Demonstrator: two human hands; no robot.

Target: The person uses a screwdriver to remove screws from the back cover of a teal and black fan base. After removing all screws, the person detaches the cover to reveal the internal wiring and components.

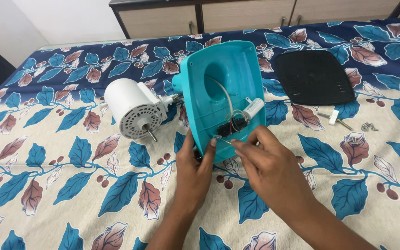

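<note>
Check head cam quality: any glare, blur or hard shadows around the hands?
Head view: even, soft light; no glare on the teal housing; left hand and right hand sharp, with faint shadows only; white motor crisp; slight wide-angle bend at edges.

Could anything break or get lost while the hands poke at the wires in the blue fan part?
Maybe. The right hand pinches thin wires inside the turquoise fan base; a hard tug might pull one loose from the black switch block. The left hand alone props the base up, so it could tip. The small screws lying loose on the leafy cloth could roll away.
</note>
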